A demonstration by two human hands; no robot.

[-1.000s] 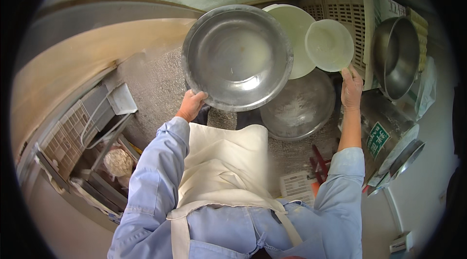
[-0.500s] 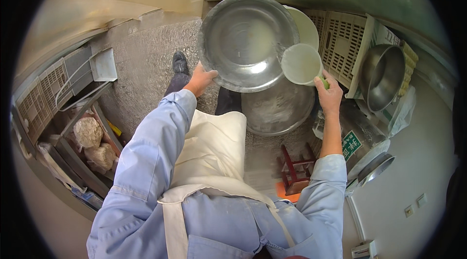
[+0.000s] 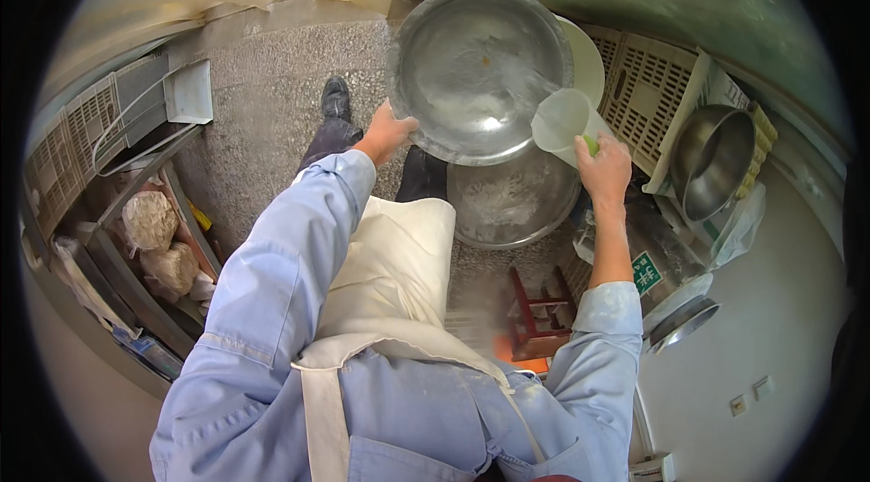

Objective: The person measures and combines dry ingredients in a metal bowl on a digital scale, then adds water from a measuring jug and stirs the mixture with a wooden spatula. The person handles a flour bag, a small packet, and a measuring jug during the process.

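Note:
A wide metal basin is in front of me, with pale, rippled contents that look like liquid. At its near-left rim, my left hand is closed on the edge, thumb on top. My right hand grips the green handle of a translucent plastic jug, which is tilted at the basin's right edge. A pale stream runs from the jug's mouth into the basin. Below and nearer to me is a second round metal vessel, dusted white and partly covered by the basin.
A pale round tub sits behind the basin. To the right are a cream plastic crate, a metal bowl and a dark red stool. At left, bagged goods lie on a rack beside a metal scoop-like tray.
The jug has tipped further, and its stream reaches wider into the basin, whose contents now ripple. My left hand keeps its hold on the rim. The whole view has shifted slightly.

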